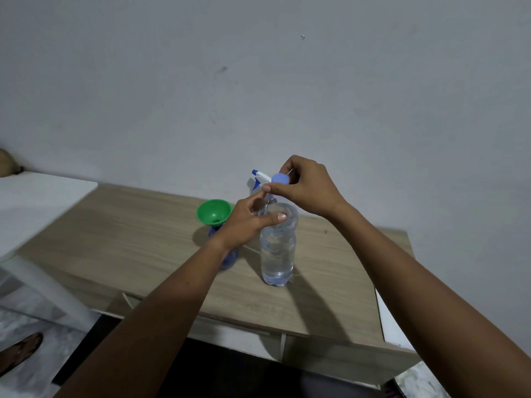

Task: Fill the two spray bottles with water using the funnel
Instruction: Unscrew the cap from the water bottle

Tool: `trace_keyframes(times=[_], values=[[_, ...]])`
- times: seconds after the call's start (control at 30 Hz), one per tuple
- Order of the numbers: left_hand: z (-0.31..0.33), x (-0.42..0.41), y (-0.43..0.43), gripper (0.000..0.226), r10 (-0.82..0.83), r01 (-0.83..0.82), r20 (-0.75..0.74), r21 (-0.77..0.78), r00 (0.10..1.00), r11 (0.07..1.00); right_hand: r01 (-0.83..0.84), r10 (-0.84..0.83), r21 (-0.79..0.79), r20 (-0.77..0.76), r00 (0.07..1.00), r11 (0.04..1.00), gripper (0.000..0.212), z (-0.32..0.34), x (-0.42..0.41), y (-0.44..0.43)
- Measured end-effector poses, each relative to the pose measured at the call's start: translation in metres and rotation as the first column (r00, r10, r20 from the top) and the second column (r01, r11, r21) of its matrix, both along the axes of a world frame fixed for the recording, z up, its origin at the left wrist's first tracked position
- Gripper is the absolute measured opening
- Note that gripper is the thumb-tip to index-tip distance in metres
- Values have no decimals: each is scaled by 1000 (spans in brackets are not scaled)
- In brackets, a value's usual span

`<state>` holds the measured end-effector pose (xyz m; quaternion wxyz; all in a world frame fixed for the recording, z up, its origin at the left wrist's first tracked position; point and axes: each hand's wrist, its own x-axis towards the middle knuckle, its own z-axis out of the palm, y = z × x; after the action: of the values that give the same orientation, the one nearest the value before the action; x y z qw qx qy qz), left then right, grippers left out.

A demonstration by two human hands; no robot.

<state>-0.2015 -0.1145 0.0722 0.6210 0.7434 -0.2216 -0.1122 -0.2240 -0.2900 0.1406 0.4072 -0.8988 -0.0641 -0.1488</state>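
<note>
A clear water bottle [277, 248] stands upright near the middle of the wooden table [120, 234], mostly full and with its mouth uncovered. The left hand [248, 218] is wrapped around the bottle's shoulder and neck, thumb lying across the near side just under the rim, fingers curled round the far side, so it is closed on the bottle. Just above the mouth, the right hand [304, 185] pinches a small blue cap [280, 178] between thumb and fingertips; the cap is clear of the bottle and tilted so its flat top faces the camera. To the left of the water bottle, partly hidden behind the left wrist and forearm, stands a blue spray bottle [228, 258] with its head off and a green funnel [214, 212] seated in its neck, the funnel's wide bowl open upward. Behind both hands, nearer the wall [258, 81], a second spray bottle [254, 186] is mostly covered; only its white and blue trigger head shows above the knuckles, and how full it is cannot be told. A thin white tube lies on the table between the two bottles, largely hidden by the arm. At the left edge a white plastic chair [37, 202] sits beside the table, and a sandalled foot [21, 350] rests on the floor below it.
</note>
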Motion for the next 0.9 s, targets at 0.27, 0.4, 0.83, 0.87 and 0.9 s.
trace_keyframes(times=[0.27,0.4,0.83,0.87,0.9], values=[[0,3,-1,65,-1,1,-5,1,1000,1000,-230,229,2,-85,970,973,12,6,0,-10],[-1,4,0,64,-2,2,-5,8,1000,1000,-269,268,-1,-98,958,963,19,15,-4,-12],[-6,1,1,91,-9,8,-55,-4,998,1000,397,-295,211,-391,872,893,38,-174,-64,-31],[-7,1,0,89,-12,11,-59,-9,998,1000,390,-289,161,-437,852,907,39,-191,-74,-31],[-7,1,0,87,-11,10,-66,-12,998,1000,389,-296,110,-476,828,915,37,-203,-83,-29]])
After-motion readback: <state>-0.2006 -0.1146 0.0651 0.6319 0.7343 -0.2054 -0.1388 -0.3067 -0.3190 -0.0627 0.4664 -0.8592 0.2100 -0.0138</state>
